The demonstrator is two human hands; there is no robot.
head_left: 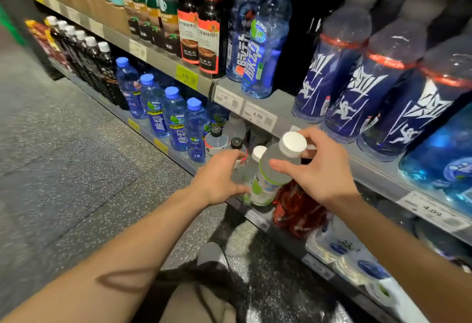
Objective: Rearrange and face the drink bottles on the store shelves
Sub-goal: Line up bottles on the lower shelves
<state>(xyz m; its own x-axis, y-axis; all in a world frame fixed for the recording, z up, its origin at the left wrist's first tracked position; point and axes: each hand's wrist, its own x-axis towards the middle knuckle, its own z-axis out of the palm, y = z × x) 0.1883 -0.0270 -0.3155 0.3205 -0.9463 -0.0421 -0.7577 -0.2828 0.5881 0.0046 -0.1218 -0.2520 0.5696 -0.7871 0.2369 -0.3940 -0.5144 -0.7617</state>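
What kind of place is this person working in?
Most likely a shop's drinks aisle, perhaps a supermarket or convenience store. Rows of blue-capped bottles stand on tiered shelves, and price tags run along the shelf edges. The right hand grips a white-capped bottle.

I see a frosted, matt plastic bottle [274, 166] with a smooth white plastic cap [293, 143]. The blue bottles [265, 41] above look like clear glossy plastic with shiny printed film labels. The shelf edge [281, 108] looks like matt grey painted metal; the floor [76, 156] is speckled and stone-like, with a dull sheen.
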